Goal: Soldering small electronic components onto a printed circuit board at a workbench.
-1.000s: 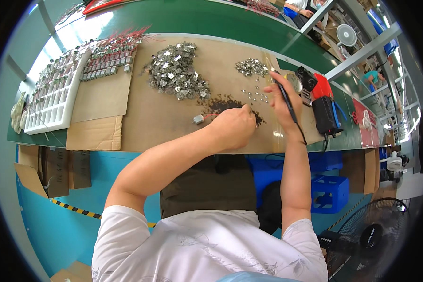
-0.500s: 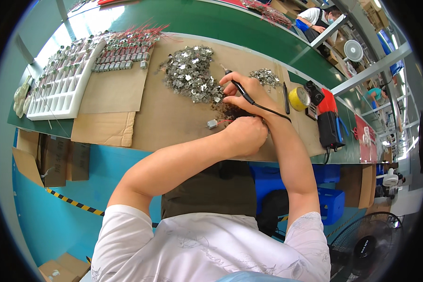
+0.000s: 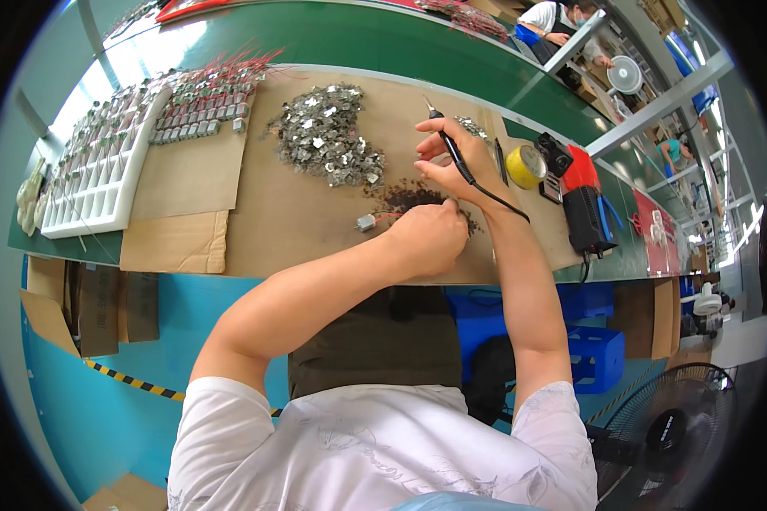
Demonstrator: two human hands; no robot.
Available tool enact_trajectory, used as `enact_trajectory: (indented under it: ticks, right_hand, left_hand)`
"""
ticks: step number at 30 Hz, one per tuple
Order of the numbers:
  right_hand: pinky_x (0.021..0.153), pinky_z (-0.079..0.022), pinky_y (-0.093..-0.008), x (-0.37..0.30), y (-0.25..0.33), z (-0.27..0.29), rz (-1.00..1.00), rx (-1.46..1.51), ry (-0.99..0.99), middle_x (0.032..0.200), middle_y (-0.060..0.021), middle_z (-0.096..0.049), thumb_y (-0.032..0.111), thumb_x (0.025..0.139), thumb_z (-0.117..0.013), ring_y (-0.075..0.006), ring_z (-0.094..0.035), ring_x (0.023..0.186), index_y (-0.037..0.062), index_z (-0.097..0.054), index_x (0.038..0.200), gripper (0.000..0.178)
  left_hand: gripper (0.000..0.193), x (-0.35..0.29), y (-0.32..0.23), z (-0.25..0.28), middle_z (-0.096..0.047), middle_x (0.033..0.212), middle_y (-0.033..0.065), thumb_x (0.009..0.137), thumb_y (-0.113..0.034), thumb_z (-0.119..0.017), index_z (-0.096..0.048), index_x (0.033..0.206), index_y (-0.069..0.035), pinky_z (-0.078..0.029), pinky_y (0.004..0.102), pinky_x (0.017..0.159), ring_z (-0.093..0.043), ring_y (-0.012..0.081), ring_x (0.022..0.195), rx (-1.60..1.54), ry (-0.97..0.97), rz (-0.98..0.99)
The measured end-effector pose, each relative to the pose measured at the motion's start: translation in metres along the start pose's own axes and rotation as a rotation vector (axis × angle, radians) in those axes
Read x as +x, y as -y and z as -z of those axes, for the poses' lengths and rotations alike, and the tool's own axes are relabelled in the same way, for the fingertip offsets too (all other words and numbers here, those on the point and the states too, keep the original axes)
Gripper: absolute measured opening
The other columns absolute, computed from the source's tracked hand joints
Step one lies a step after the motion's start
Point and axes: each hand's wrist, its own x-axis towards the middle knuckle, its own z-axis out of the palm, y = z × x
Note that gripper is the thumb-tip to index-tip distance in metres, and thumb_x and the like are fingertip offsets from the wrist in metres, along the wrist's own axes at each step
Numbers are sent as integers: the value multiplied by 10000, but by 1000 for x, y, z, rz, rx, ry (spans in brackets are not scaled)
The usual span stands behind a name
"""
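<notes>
My right grip (image 3: 475,163) holds the soldering iron (image 3: 454,152) right of the metal-piece pile (image 3: 325,136); likely light, stiff, hot-tipped, so grasp mid-body. Motor (image 3: 366,223) below pile. Left grip (image 3: 432,238) curled, below-right of pile; can't tell if pinching.

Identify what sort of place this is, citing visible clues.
Probably an electronics assembly workshop: a slim black soldering iron, rows of red-wired silvery metal motors, and a heap of small silvery metal pieces.
</notes>
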Motion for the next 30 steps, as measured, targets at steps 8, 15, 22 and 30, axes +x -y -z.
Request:
enact_trajectory:
  ticks: [8, 15, 22, 30]
  right_hand:
    - [869, -608, -332, -46, -26, 15, 98, 319, -298, 1096, -135, -692, -111, 833, -759, -214, -717, 972, 18, -532, 1339, 569]
    - [869, -616, -322, -91, -48, 6, 86, 517, -474, 1087, -143, -705, -101, 862, -727, -213, -734, 983, 1, -538, 1312, 499]
    - [846, -616, -329, -125, -45, -1, 34, 483, -630, 1104, -160, -702, -102, 897, -681, -214, -727, 959, -8, -536, 1284, 424]
    - [770, -600, -252, -122, -50, 0, 32, 235, -637, 1013, -97, -746, -42, 888, -696, -136, -738, 866, 14, -636, 1206, 328]
  left_hand:
    - [178, -2, 0, 1, -656, 918, 224, 801, -91, -619, -682, 895, 48, -582, 424, 788, -702, 346, 868, -63, -42, 30]
    - [159, -2, 5, -5, -638, 915, 199, 861, -130, -626, -675, 860, 21, -565, 475, 792, -682, 396, 852, -137, -85, 73]
    - [128, -1, 4, 0, -651, 922, 169, 844, -131, -673, -702, 841, -6, -559, 461, 796, -674, 376, 854, -169, -128, 96]
    - [228, 4, 4, 30, -664, 911, 158, 826, -209, -779, -740, 907, 1, -558, 438, 786, -678, 346, 856, -271, -176, 184]
